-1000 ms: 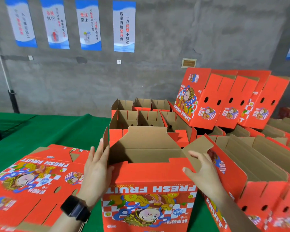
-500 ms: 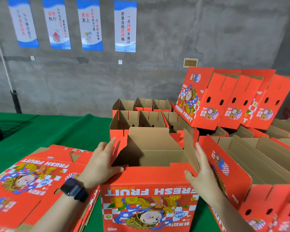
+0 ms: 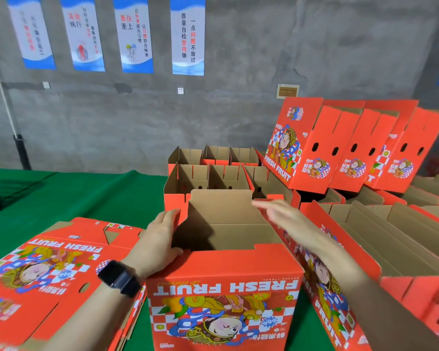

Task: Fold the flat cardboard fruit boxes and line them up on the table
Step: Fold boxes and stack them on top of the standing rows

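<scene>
A red "FRESH FRUIT" box (image 3: 223, 295) stands upright and open-topped in front of me on the green table (image 3: 61, 196). My left hand (image 3: 160, 243), with a black watch on the wrist, grips the box's left wall, thumb inside the near corner. My right hand (image 3: 287, 221) is blurred, fingers straight, lying flat along the box's right wall. A stack of flat red boxes (image 3: 43, 277) lies to the left.
Several folded open boxes (image 3: 213, 173) stand in rows behind the one I hold. More open boxes (image 3: 380, 239) fill the right side, with several tilted red boxes (image 3: 340, 148) leaning on them. A grey wall with posters is at the back.
The right side flap has gone from sticking outward to standing upright. My right hand slid forward along the right wall; my left hand moved to grip the left wall.
</scene>
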Demonstrator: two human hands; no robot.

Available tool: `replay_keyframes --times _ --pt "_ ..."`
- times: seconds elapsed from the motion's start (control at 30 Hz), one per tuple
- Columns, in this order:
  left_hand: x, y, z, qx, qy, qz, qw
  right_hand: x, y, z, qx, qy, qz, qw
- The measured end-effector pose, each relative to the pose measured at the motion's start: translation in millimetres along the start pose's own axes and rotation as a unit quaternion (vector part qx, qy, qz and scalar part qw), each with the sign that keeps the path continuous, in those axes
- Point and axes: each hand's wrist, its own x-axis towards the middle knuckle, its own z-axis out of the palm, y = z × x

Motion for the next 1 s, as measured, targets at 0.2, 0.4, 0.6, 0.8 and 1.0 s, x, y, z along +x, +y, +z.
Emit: replay_keyframes --times 0.2,0.4,0.6,0.8,1.0 --pt "-1 1 4 0.015 -0.001 0.03 0.999 52 -3 -15 -0.075 -0.084 0.094 0.989" --pt "0 2 4 -0.013 -0.019 0.018 1.0 52 11 8 -0.133 -0.131 0.097 0.978" --pt "15 0 4 0.018 0.024 -0.01 1.0 39 29 21 -0.168 -0.008 0.088 0.982" --pt "14 2 4 -0.065 0.035 0.1 0.992 21 39 20 -0.099 0.06 -0.019 0.993" --pt "10 3 7 -0.028 -0.03 -0.016 0.999 16 37 18 -0.09 0.035 -0.02 0.995"
